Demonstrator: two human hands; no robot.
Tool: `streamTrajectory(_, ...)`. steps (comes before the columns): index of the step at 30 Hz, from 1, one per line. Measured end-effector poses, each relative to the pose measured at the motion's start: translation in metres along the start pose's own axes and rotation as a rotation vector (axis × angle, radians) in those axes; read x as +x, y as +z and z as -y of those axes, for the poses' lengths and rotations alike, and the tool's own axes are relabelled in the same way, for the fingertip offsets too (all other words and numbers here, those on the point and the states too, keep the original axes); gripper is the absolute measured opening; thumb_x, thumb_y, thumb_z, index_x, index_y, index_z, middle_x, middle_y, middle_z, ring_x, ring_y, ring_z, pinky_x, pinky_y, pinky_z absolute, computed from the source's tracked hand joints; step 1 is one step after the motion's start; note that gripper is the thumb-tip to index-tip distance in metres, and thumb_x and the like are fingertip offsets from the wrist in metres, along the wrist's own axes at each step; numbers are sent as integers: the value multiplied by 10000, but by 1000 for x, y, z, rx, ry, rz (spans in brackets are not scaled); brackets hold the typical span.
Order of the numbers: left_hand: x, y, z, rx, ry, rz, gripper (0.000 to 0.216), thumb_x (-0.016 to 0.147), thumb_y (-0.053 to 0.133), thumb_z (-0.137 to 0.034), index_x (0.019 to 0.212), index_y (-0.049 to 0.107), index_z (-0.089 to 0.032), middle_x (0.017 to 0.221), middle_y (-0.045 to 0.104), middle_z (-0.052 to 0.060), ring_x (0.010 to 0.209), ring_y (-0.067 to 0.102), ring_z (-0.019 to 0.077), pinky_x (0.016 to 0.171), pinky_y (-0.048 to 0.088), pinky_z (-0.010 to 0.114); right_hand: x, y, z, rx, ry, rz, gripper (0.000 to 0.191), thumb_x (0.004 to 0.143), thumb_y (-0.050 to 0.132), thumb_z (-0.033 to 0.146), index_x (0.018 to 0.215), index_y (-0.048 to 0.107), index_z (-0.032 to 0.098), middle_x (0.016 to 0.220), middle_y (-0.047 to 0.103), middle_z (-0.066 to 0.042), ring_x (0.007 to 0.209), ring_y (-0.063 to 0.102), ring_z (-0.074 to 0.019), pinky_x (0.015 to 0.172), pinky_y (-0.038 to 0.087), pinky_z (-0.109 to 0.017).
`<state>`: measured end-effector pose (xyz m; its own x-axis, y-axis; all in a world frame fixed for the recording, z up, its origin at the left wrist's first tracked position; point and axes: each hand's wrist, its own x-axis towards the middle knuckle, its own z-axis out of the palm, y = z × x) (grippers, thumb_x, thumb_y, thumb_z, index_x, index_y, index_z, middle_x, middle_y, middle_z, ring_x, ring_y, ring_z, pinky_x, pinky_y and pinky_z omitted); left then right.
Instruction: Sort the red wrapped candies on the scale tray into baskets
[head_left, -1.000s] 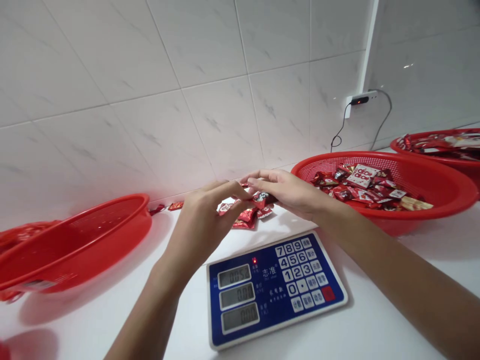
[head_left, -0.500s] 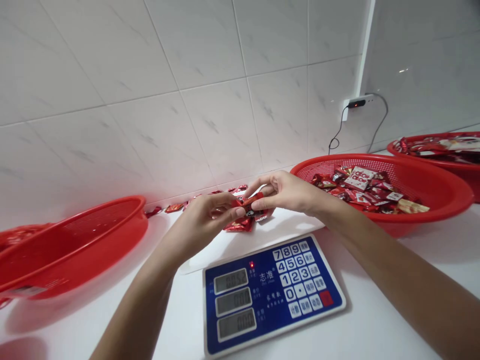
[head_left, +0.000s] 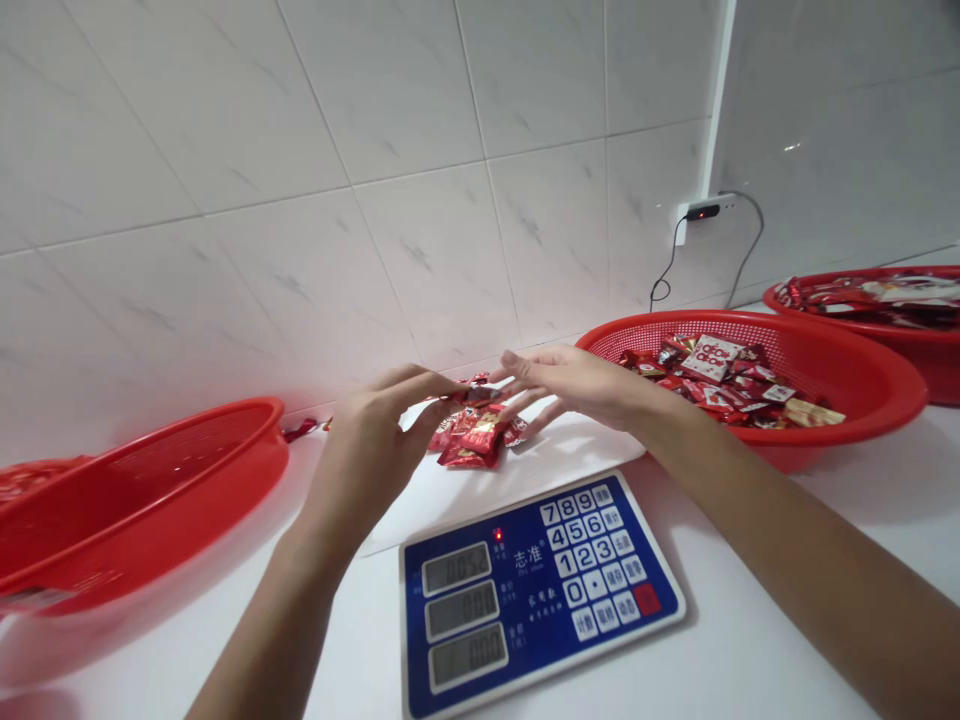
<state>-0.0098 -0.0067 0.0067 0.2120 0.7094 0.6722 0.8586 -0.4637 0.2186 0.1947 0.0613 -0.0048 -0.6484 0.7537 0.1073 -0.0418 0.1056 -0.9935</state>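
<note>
a pale tiled wall (head_left: 420, 250) stands behind a white table (head_left: 360, 640). on the table sit three red baskets: an oval one (head_left: 251, 480) at left, showing little of its inside, a perforated one (head_left: 862, 400) at right holding many wrapped sweets (head_left: 720, 385), and a fuller one (head_left: 941, 370) beyond it. between them is a scale with a blue keypad panel (head_left: 536, 595) and a white pan (head_left: 577, 455). the left hand (head_left: 382, 425) pinches a small dark-red packet (head_left: 475, 395) at its fingertips, just above the pan. the right hand (head_left: 581, 385) is open, fingers spread beside that packet. beneath them, a few red packets (head_left: 472, 450) lie heaped on the pan.
</note>
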Motion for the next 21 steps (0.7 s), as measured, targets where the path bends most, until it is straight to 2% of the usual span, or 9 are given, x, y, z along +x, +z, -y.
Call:
streamTrajectory(2,0,1,-1,6,152,-48,194,897,562,-248,874,755,-234,943,760,53,855,690,199,761,518,301,0,-1,0,21,22,100,329,927,650,396,1062,713,103,1007,727,-141,857,711,-185,677,605,-275)
streamTrajectory(4,0,2,0,21,209,-47,205,901,551,-232,912,756,-235,972,757,63,932,678,218,817,521,327,0,-2,-1,20,-8,105,245,891,696,243,1106,719,126,983,733,-104,819,703,-150,686,593,-243)
streamTrajectory(6,1,2,2,36,107,-47,230,905,532,-238,1005,739,-228,1037,751,79,994,667,246,861,520,368,0,-2,-1,-16,-26,14,276,845,693,92,1119,714,122,958,734,-86,763,691,-121,651,575,-209)
streamTrajectory(8,2,1,5,-50,-87,-2,268,928,513,-313,1073,714,-211,1067,750,97,1006,677,267,867,527,392,0,-1,0,-55,-20,-35,286,829,685,48,1110,704,99,914,734,-83,719,679,-107,612,557,-191)
streamTrajectory(11,2,1,9,-338,-259,276,397,932,506,-517,987,735,-198,985,770,102,945,707,276,842,550,383,-2,1,1,-64,-9,-10,285,822,708,70,1105,685,88,818,727,-57,656,665,-99,593,546,-193)
streamTrajectory(13,1,2,9,-451,-277,434,410,888,571,-560,942,751,-195,938,775,100,895,714,277,822,561,382,-1,2,0,-63,-11,-19,297,801,719,64,1094,677,91,758,714,-31,608,657,-102,583,547,-211)
streamTrajectory(14,1,2,8,-457,-274,455,387,866,611,-545,940,756,-194,928,775,99,869,715,277,807,565,384,0,3,-1,-65,-17,-25,298,789,720,53,1081,676,93,737,706,-22,592,655,-105,578,548,-217)
streamTrajectory(16,0,3,6,-401,-252,427,342,840,655,-508,921,764,-194,891,772,95,832,710,278,783,565,393,2,3,-4,-65,-45,-23,286,773,718,38,1048,677,103,719,698,-15,587,658,-108,581,551,-221)
streamTrajectory(21,1,1,3,-267,-199,401,348,857,602,-505,807,757,-198,796,746,81,776,682,263,794,540,405,3,4,-6,-64,-70,-5,253,764,719,50,1006,673,113,773,717,-30,625,669,-112,599,553,-226)
